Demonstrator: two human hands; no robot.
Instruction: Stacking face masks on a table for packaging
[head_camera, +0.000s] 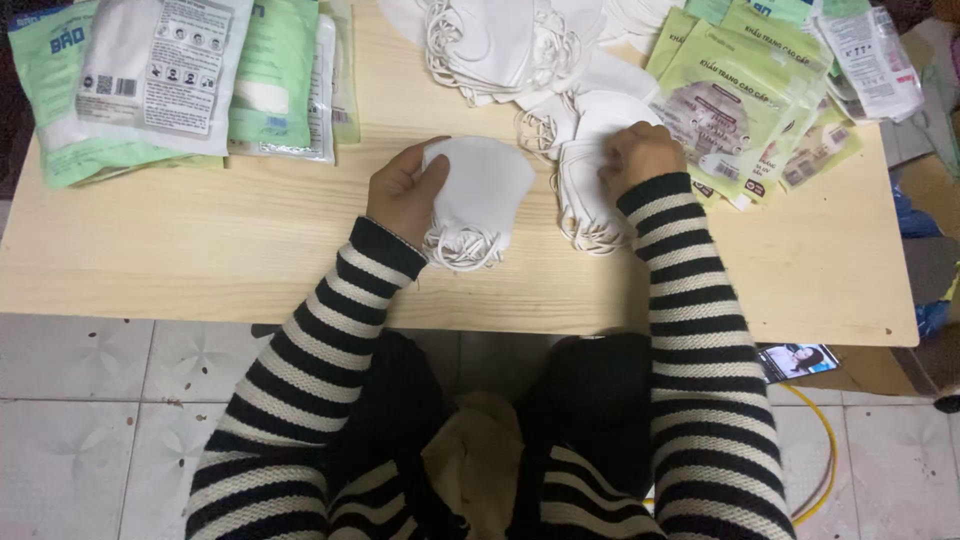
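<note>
White, folded, held: small stack of masks (478, 200) pinched by left hand (405, 190) along its left edge, ear loops dangling toward the body, long axis running away across the pale wooden table (200, 250). Just right, second mask pile (585, 190), apart from the first, under right hand (640, 155), fingers curled down onto it. Farther back, loose mask heap (500, 45); green packets (730, 95) beyond right.
</note>
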